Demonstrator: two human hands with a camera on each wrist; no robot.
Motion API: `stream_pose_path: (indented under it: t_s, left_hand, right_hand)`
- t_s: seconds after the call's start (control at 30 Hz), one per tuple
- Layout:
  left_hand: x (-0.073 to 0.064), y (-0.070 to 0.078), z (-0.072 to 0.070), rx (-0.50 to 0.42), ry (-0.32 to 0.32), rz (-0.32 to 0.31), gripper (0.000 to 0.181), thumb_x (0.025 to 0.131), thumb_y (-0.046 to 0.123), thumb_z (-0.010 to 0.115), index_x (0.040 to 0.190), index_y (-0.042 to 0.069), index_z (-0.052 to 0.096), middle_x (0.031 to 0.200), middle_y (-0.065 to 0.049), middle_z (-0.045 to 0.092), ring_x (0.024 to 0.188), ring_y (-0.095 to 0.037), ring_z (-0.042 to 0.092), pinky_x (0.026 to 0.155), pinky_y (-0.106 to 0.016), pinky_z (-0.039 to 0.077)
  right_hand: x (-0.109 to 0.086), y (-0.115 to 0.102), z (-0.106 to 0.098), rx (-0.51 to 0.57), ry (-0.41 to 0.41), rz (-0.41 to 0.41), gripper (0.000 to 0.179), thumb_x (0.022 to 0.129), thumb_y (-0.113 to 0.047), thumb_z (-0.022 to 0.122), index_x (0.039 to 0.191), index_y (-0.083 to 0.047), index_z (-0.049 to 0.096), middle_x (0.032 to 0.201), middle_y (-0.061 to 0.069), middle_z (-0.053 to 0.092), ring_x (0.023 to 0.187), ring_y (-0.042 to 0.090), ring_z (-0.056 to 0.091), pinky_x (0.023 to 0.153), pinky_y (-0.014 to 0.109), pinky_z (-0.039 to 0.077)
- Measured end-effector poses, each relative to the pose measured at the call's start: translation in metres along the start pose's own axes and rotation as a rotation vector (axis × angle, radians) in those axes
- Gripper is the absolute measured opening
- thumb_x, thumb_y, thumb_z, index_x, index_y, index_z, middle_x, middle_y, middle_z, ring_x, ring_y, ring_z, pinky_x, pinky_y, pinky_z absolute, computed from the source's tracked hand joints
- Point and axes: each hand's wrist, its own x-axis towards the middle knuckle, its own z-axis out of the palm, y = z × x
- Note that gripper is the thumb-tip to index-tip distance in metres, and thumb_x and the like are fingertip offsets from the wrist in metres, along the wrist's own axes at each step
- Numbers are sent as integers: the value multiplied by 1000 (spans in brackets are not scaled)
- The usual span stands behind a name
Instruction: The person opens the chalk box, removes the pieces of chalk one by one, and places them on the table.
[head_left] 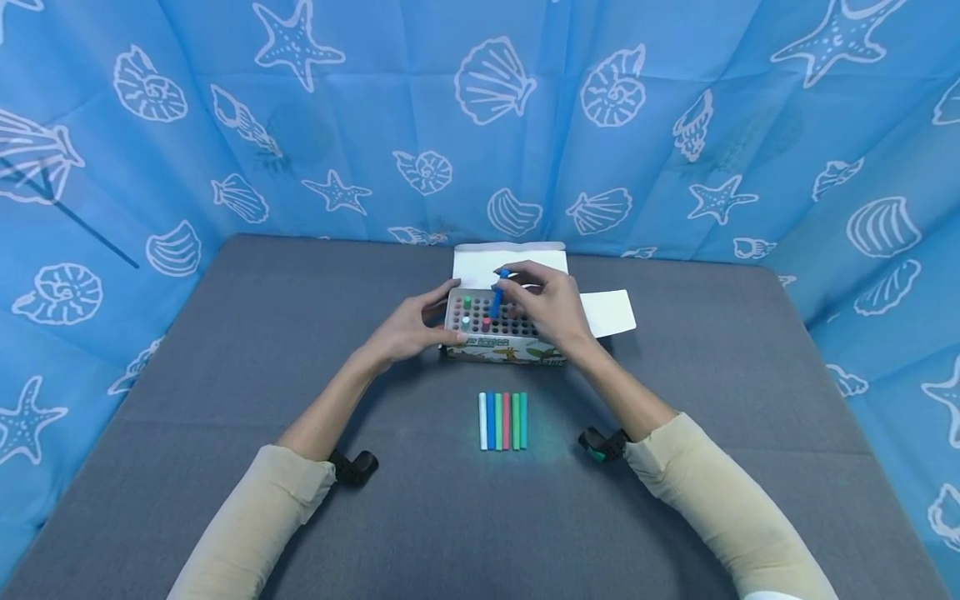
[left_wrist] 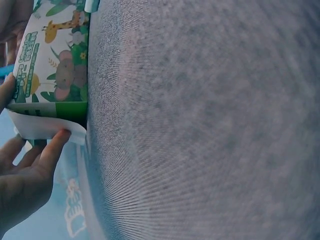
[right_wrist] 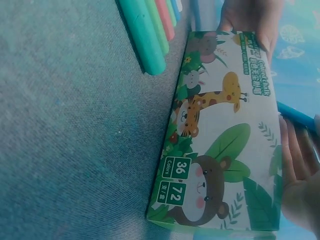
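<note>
An animal-printed box of coloured chalk [head_left: 506, 352] stands on the table with its lid up, its top a grid of holes. My left hand [head_left: 411, 325] grips the box's left end, thumb at the front edge; in the left wrist view its fingers [left_wrist: 56, 147] press the white side flap [left_wrist: 42, 126]. My right hand [head_left: 557, 307] pinches a blue chalk stick [head_left: 497, 300] upright, its lower end at the holes. A green chalk [head_left: 467, 302], a white chalk [head_left: 466, 323] and a pink chalk [head_left: 486, 323] stick up from the grid.
Several chalk sticks [head_left: 506, 421] lie side by side on the grey table [head_left: 420, 500] in front of the box. The white lid [head_left: 480, 260] stands behind, and another white flap [head_left: 609, 313] spreads to the right. A blue shell-patterned curtain [head_left: 360, 142] hangs behind the table.
</note>
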Motion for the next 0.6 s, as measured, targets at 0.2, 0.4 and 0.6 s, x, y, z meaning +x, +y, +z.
stream_pose_path:
  t_s: [0.2, 0.4, 0.6]
  left_hand:
    - [1, 0, 1, 13, -1, 5, 92, 87, 27, 80, 159, 27, 24, 160, -12, 29, 145, -32, 31, 111, -47, 38]
    - [1, 0, 1, 24, 6, 6, 92, 86, 27, 80, 159, 27, 23, 161, -13, 28, 145, -33, 30, 111, -49, 38]
    - [0, 0, 2, 12, 6, 4, 91, 87, 26, 79, 159, 27, 23, 162, -11, 26, 146, -31, 30, 111, -47, 39]
  right_hand:
    - [-8, -4, -8, 20, 12, -26, 31, 95, -20, 69, 121, -2, 69, 99, 15, 73, 83, 30, 72, 70, 36, 60]
    - [-19, -8, -15, 12, 29, -10, 30, 94, -20, 70, 120, -4, 70, 96, 13, 73, 77, 29, 72, 66, 37, 60]
    - [-31, -8, -20, 39, 25, 24, 30, 95, -16, 70, 121, -2, 68, 94, 14, 72, 73, 23, 71, 65, 36, 60]
